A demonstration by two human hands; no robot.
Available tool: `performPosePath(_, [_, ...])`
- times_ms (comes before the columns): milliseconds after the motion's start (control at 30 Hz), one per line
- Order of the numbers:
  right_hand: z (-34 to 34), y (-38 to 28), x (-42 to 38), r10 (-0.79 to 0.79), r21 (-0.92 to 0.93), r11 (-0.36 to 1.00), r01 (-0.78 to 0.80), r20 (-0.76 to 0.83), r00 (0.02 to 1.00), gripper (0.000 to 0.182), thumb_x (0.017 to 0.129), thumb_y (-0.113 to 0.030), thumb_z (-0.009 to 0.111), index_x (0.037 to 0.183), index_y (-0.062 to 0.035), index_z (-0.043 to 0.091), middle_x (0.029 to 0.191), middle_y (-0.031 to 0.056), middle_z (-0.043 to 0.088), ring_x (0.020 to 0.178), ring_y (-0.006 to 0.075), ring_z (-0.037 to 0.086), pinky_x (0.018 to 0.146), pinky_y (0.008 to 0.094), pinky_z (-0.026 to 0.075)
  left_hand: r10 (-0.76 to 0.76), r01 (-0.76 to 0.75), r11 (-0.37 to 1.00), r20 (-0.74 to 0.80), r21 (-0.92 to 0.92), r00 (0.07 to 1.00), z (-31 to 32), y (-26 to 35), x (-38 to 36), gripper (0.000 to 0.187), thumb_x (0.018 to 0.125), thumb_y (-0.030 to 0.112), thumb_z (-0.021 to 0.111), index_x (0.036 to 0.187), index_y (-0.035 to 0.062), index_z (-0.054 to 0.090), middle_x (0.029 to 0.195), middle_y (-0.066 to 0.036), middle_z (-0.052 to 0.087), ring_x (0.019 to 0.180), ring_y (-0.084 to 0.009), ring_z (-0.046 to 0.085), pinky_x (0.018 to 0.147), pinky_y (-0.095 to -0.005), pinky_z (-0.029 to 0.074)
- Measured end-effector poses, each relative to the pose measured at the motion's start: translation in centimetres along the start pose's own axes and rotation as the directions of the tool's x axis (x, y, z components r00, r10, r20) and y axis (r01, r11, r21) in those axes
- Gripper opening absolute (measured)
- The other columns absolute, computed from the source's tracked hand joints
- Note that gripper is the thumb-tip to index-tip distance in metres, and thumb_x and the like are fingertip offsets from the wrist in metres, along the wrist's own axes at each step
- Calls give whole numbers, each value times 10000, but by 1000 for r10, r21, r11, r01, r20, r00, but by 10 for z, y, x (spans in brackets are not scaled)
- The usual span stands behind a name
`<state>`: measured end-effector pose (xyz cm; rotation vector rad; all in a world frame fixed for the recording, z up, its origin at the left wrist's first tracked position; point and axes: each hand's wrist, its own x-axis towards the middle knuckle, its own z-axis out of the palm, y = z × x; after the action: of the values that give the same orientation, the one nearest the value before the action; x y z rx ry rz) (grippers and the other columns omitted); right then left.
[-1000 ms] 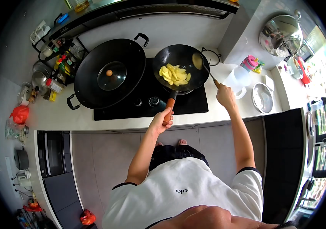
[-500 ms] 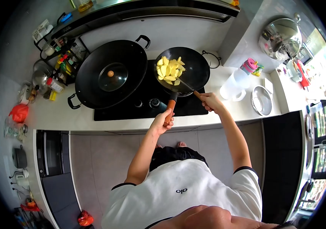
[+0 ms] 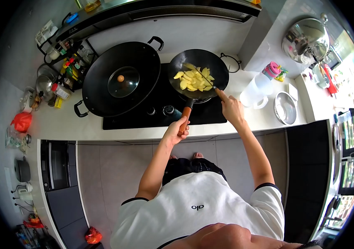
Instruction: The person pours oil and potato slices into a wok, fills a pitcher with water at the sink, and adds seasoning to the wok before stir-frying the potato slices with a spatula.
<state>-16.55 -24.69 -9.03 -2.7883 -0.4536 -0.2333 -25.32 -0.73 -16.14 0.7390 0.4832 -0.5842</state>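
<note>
A black wok point(image 3: 218, 68) sits on the right side of the black cooktop point(image 3: 137, 120). My left hand point(image 3: 177, 131) is closed round its reddish-brown wooden handle point(image 3: 186, 116). Pale yellow slices point(image 3: 192, 80) are heaped in the middle of the wok. My right hand point(image 3: 231, 108) grips a spatula point(image 3: 206, 79) at the wok's right edge, with the index finger stretched along it. The spatula's thin shaft reaches up and left across the slices; its blade is hard to make out among them.
A larger two-handled black wok point(image 3: 98, 79) with a glass lid point(image 3: 123, 89) stands on the left. To the right are a translucent jug point(image 3: 255, 92) and a metal bowl point(image 3: 285, 108). Bottles point(image 3: 60, 91) crowd the back left, and a range hood point(image 3: 164, 11) hangs behind.
My right hand has moved slightly up and right, its index finger now extended. The spatula now points further up and left, and the slices have shifted right and spread. My left hand keeps its hold.
</note>
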Motion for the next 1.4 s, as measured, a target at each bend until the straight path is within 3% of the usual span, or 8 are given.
performPosePath(133, [-2,11,-18,-77,-25,996,81,123,989,510,816,-104,554,1299,-253,490,760,159,595,665,344,608,617,444,490,11,-11,1000,10,5,1000,-1,1,0,372,883,393,580,978,41,505,701,-22,474,518,-79,427,402,-182,289])
performPosePath(267, [-30,18,-28,16,-143,990,8,168,986,549,817,-49,498,1285,-337,495,730,158,578,653,340,606,584,436,492,14,-14,1000,5,-4,1000,0,0,-1,376,885,388,579,980,33,499,700,-24,474,518,-83,429,402,-184,293])
performPosePath(433, [-7,30,-10,51,-261,965,-26,90,995,608,798,-17,480,1335,-301,443,798,166,583,683,338,619,627,422,507,5,-5,1000,3,-14,1000,-3,-1,4,381,888,381,576,995,25,490,699,-29,474,517,-89,430,401,-183,295])
performPosePath(567, [22,16,1,99,-161,983,-90,50,994,544,829,-83,527,1320,-308,458,815,145,588,678,335,622,615,425,507,5,-5,1000,-4,-2,1000,0,2,0,373,894,376,568,993,26,486,702,-31,476,520,-93,440,398,-185,302])
performPosePath(667, [-6,2,-13,4,-90,996,2,62,998,534,829,-90,537,1308,-316,473,796,138,580,656,326,619,598,426,505,5,-5,1000,34,-12,999,-4,0,3,367,903,373,554,987,23,480,711,-35,482,526,-99,460,397,-189,320])
performPosePath(767, [-32,-4,-28,26,-196,981,10,177,984,541,833,-74,520,1314,-314,464,785,131,574,647,313,617,590,427,501,13,-13,1000,35,-5,999,-4,0,2,365,904,372,554,983,23,482,709,-35,479,524,-99,459,397,-191,322])
performPosePath(1067, [35,27,3,147,-217,965,-146,-13,989,581,817,-34,470,1328,-309,442,800,137,579,692,339,631,623,436,512,11,-11,1000,6,1,1000,0,0,1,387,894,382,566,1007,22,477,710,-31,471,507,-83,423,393,-182,295])
performPosePath(1400, [-10,-3,-47,-1,-133,991,16,111,994,561,848,-101,520,1340,-355,429,718,120,540,571,305,587,544,413,488,14,-14,1000,5,-2,1000,0,0,0,380,896,383,562,995,25,483,704,-28,469,506,-83,429,389,-182,296])
